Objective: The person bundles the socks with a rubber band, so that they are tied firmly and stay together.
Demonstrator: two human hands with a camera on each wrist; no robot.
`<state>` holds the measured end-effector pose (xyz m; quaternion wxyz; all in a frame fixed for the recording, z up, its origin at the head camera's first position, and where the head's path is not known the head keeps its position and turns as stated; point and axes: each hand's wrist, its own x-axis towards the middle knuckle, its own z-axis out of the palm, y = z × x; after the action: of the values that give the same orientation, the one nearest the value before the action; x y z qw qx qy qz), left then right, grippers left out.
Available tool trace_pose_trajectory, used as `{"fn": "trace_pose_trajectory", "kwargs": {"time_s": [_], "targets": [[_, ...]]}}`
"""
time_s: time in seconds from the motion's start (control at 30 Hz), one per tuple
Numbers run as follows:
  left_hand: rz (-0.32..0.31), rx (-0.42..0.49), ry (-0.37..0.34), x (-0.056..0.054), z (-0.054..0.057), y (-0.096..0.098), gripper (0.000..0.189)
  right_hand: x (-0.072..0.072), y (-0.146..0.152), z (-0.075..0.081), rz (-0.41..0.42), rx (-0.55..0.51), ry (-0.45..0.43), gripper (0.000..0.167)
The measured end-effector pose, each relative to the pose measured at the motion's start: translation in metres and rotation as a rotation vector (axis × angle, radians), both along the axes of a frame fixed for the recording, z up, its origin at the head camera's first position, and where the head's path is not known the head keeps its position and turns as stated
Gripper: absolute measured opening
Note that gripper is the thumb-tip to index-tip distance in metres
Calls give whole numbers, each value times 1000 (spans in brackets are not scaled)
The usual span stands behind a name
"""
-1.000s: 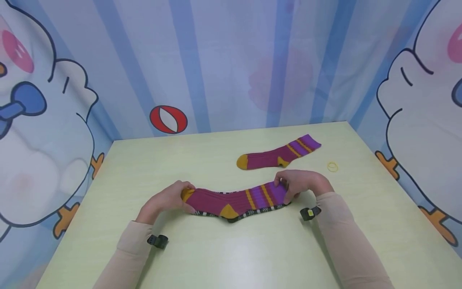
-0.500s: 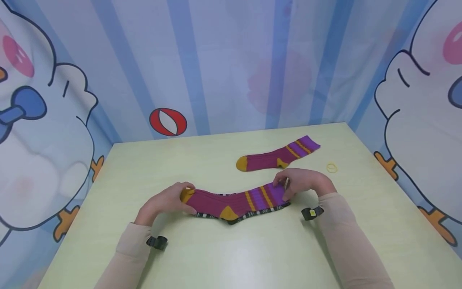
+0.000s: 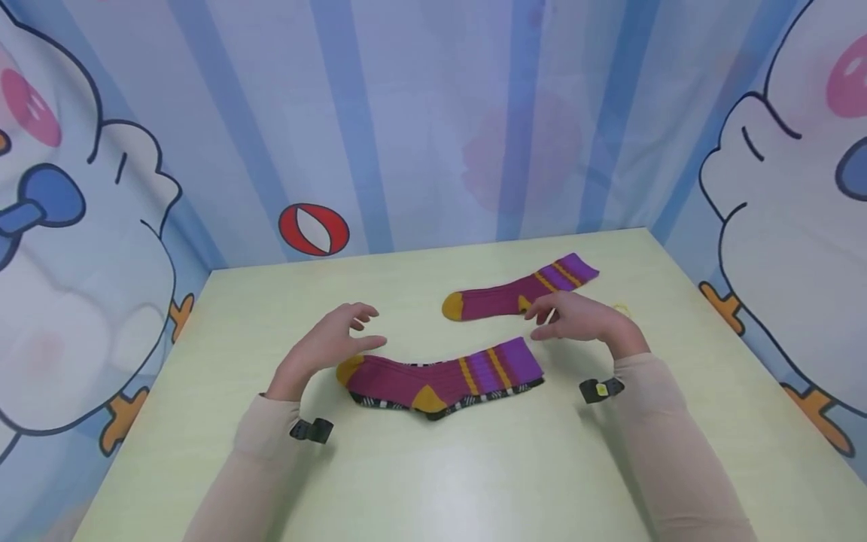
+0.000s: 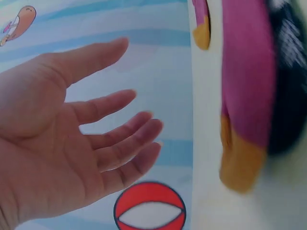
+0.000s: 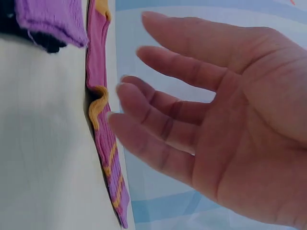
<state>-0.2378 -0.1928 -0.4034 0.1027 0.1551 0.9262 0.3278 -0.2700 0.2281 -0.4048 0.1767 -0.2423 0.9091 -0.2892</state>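
Observation:
A magenta and purple striped sock (image 3: 400,380) with mustard toe and heel lies on the table. Under it, a black-and-white patterned sock (image 3: 382,403) shows along the edges. My left hand (image 3: 332,342) hovers just above the toe end, its fingers spread and holding nothing, as the left wrist view also shows. Near the purple cuff, my right hand (image 3: 576,320) is raised off the table with loosely bent fingers and an empty palm. Farther back lies a matching magenta sock (image 3: 497,299); the right hand partly covers its heel side in the head view.
The pale table (image 3: 433,482) ends at a striped curtain (image 3: 433,135) behind and at printed side panels. A thin yellow band (image 3: 622,309) lies at the right, mostly hidden by the right hand. Each wrist wears a small black camera (image 3: 311,430).
Both hands have let go of the stacked socks and lifted away, the left one upward from the toe, the right one back from the cuff. The socks stay in place.

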Motion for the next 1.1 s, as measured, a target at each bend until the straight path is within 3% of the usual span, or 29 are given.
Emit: {"fn": "trace_pose_trajectory", "kwargs": {"time_s": [0.2, 0.37, 0.57, 0.83, 1.1], "targets": [[70, 83, 46, -10, 7, 21, 56, -9, 4, 2, -60, -29, 59, 40], [100, 132, 34, -23, 5, 37, 54, -15, 13, 6, -133, -48, 92, 36], [75, 134, -8, -38, -1, 57, 56, -28, 27, 7, -204, -65, 94, 40], [-9, 63, -20, -57, -10, 85, 56, -48, 44, -1, -256, -103, 87, 43], [-1, 6, -80, -71, -16, 97, 56, -67, 53, -6, -342, -76, 100, 42]]}}
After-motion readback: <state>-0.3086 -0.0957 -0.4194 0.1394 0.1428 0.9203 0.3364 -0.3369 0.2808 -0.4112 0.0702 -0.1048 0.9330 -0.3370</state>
